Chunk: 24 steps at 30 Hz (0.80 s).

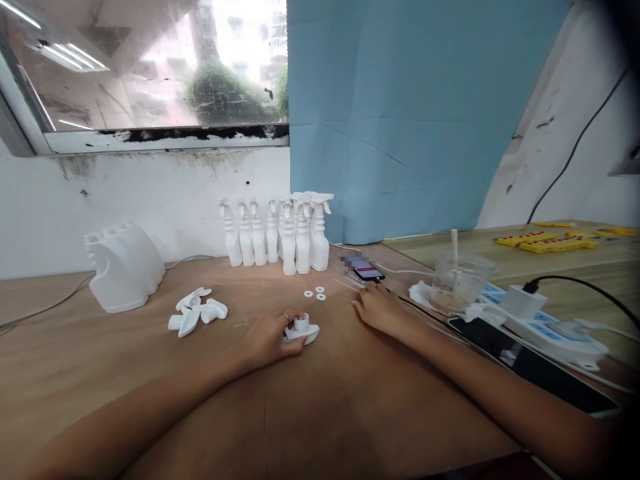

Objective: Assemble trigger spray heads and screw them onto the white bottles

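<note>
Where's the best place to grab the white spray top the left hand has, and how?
Probably the round collar of the white spray top, pinched from above, on its right: the collar sticks up from a wider part, and the left hand already covers the left side.

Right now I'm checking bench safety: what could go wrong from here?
The cup beside the power strip seems to hold brownish drink; a knock could wet the strip. The right hand, close to the black cable, might snag it. The loose rings near the left hand could be swept aside.
</note>
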{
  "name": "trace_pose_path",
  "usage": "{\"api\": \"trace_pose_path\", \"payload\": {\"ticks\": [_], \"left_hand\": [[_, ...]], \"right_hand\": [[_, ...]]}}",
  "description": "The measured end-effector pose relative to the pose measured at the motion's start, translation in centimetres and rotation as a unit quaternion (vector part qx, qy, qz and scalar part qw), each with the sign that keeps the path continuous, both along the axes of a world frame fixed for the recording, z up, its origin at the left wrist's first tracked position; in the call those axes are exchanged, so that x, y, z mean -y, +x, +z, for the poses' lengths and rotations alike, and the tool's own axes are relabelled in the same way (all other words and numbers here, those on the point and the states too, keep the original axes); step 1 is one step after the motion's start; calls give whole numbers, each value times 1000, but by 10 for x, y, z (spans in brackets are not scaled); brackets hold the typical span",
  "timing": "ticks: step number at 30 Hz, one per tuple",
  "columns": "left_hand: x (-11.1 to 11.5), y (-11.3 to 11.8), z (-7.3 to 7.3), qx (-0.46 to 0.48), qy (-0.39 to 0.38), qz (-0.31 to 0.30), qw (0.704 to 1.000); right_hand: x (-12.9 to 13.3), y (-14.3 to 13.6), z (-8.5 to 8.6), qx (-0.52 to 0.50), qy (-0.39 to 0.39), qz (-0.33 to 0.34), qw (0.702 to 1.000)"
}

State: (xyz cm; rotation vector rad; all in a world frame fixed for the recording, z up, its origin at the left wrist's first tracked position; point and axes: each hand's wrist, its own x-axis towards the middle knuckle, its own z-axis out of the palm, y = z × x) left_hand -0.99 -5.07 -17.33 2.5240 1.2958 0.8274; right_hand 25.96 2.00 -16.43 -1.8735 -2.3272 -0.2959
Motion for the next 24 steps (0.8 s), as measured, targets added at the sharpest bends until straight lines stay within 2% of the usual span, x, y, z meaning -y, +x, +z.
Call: {"api": "trace_pose_path", "payload": {"ticks": [5, 9, 12, 14, 15, 18, 20, 21, 22, 24], "left_hand": [[4, 0, 2, -27, 36, -51, 998], [7, 1, 6, -28, 33, -58, 997], [5, 0, 5, -26, 32, -63, 997], [4, -1, 3, -24, 38, -65, 997], [4, -1, 2, -22, 41, -66, 997], [3, -1, 1, -23, 44, -64, 997], [4, -1, 1, -26, 36, -52, 998], [4, 0, 2, -26, 30, -43, 998], [5, 0, 3, -26, 25, -34, 999], [5, 1, 4, -30, 17, -25, 999]], "right_hand": [[-2, 1, 5, -13, -8, 30, 999], [-3, 2, 6, -39, -5, 42, 998], [-3, 0, 6, -109, 14, 78, 991], [-3, -4, 6, -230, 13, 137, 963], [-3, -7, 7, -307, -2, 167, 937], [0, -15, 8, -504, -103, 219, 829], [3, -19, 9, -576, -141, 231, 771], [5, -20, 9, -590, -132, 235, 761], [6, -21, 10, -590, -104, 235, 765], [9, -21, 10, -556, -20, 232, 798]]}}
